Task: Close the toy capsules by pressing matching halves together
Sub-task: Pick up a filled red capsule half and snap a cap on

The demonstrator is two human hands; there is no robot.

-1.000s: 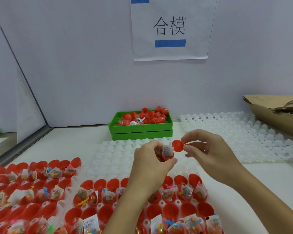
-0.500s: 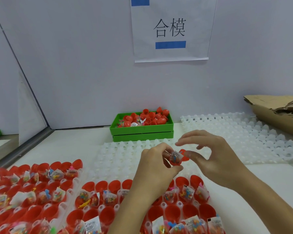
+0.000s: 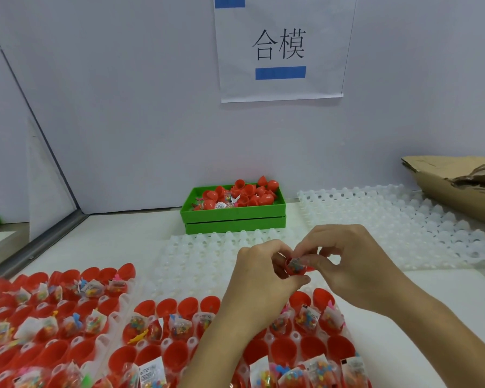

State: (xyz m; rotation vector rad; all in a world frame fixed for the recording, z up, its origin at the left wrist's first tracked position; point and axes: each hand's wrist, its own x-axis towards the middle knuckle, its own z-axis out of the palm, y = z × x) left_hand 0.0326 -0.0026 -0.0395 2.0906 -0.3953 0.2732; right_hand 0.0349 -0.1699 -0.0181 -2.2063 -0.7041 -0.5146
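Red capsule (image 3: 295, 267) — pinched between left hand (image 3: 259, 278) and right hand (image 3: 350, 264) fingers (image 3: 312, 259).

Bin (image 3: 233, 217) behind trays (image 3: 179, 345), probably touching.

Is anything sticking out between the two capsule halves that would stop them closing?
Possibly. The left hand holds the red half with its toy packet poking above the rim. The right hand pinches the cap right beside it. The packet looks to sit between them; whether it would jam the closure is unclear.
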